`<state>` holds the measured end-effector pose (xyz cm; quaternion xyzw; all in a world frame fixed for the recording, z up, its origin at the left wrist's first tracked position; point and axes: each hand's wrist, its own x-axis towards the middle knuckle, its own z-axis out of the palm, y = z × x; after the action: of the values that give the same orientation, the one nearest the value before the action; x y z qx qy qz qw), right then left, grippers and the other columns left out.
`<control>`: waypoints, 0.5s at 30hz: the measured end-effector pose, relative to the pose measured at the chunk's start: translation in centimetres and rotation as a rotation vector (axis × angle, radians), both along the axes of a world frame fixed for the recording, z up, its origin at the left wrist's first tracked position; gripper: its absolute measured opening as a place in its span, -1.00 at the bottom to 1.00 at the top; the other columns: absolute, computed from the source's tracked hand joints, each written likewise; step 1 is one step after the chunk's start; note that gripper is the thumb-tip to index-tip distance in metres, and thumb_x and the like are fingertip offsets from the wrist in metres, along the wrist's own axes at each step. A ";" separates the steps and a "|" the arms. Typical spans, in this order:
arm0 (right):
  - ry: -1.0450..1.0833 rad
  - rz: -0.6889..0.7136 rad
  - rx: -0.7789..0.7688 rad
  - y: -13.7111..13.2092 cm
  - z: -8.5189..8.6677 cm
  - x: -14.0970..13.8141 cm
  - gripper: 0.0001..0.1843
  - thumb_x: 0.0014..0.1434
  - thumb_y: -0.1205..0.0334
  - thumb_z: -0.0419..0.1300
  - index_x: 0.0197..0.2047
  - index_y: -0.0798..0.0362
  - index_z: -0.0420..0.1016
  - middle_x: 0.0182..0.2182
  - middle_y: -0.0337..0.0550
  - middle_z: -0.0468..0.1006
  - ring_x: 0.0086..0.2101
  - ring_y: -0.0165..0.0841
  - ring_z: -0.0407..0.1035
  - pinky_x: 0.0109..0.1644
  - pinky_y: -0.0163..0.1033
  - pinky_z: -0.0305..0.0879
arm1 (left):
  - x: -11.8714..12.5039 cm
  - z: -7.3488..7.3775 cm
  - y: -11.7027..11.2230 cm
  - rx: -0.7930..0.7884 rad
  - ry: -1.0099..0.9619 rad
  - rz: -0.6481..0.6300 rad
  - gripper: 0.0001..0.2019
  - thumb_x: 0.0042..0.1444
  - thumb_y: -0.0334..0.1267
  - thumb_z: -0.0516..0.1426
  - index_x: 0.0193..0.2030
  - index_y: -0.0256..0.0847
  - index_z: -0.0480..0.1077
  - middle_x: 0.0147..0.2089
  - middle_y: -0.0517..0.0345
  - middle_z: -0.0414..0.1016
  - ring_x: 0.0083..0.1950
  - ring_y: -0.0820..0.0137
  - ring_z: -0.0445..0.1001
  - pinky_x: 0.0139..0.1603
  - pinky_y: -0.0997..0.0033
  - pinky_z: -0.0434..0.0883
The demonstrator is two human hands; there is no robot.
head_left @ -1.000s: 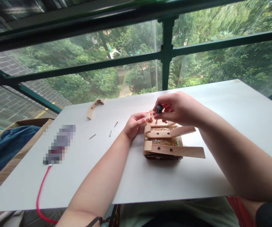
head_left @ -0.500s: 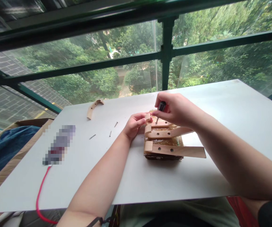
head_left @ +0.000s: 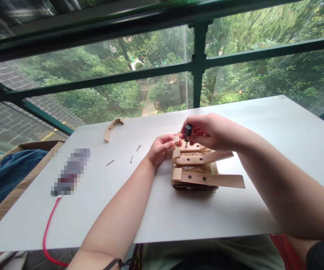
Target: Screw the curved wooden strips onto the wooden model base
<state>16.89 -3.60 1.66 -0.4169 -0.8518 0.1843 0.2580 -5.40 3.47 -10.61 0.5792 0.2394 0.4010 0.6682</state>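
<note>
Tape-wrapped block, set well back from near edge of white table. Across its top, near to far, long axes running roughly left to right, curled ends at left: near wooden hook, two holes along its flat; middle wooden hook, right end angled off past block's right side; far wooden hook, right end hidden behind fingers. Left hand: fingers pinched around far hook's curled left end. Right hand, reaching in from right: fingers closed on black-handled screwdriver, shaft near upright, crosswise to hook, tip down at left-hand hole; seating too small to tell. To left, well apart: loose screws. Farther left, near far edge: loose wooden hook. To right: tabletop extending beyond right wrist, likely adequate room for turning. Beyond far edge: green window frame.
</note>
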 end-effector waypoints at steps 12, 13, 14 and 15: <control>-0.008 -0.183 0.133 -0.2 -0.4 -1.1 -0.62 0.10 0.14 0.26 -0.46 -0.02 0.06 -0.59 -0.36 0.28 -0.55 -0.48 0.07 -0.44 -0.30 -0.03 | 0.1 -0.2 -0.1 -0.030 -0.024 0.020 -0.64 -0.10 0.00 0.38 -0.29 -0.28 0.63 -0.17 -0.05 0.64 -0.14 0.17 0.58 -0.01 0.22 0.46; -0.013 -0.192 0.128 -0.2 -0.4 -1.2 -0.61 0.10 0.14 0.26 -0.46 -0.02 0.06 -0.59 -0.35 0.28 -0.55 -0.49 0.07 -0.44 -0.30 -0.04 | 0.1 -0.2 -0.1 -0.037 -0.030 0.026 -0.64 -0.11 -0.01 0.38 -0.29 -0.28 0.63 -0.16 -0.05 0.64 -0.14 0.17 0.58 0.00 0.21 0.46; -0.013 -0.204 0.126 -0.3 -0.4 -1.3 -0.62 0.10 0.14 0.27 -0.46 -0.01 0.07 -0.59 -0.35 0.29 -0.56 -0.49 0.07 -0.44 -0.29 -0.04 | 0.1 -0.2 -0.1 -0.043 -0.035 0.030 -0.64 -0.11 -0.01 0.39 -0.29 -0.28 0.63 -0.16 -0.04 0.64 -0.13 0.17 0.58 0.01 0.21 0.46; -0.010 -0.222 0.126 -0.3 -0.5 -1.4 -0.63 0.09 0.15 0.27 -0.46 -0.01 0.08 -0.58 -0.34 0.31 -0.56 -0.49 0.07 -0.44 -0.29 -0.04 | 0.1 -0.2 -0.1 -0.047 -0.037 0.030 -0.64 -0.12 -0.01 0.39 -0.28 -0.27 0.63 -0.16 -0.04 0.65 -0.13 0.17 0.58 0.01 0.21 0.46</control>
<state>15.46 -3.93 1.20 -0.4923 -0.8117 0.0987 0.2984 -5.32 3.34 -10.78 0.5523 0.2450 0.4157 0.6798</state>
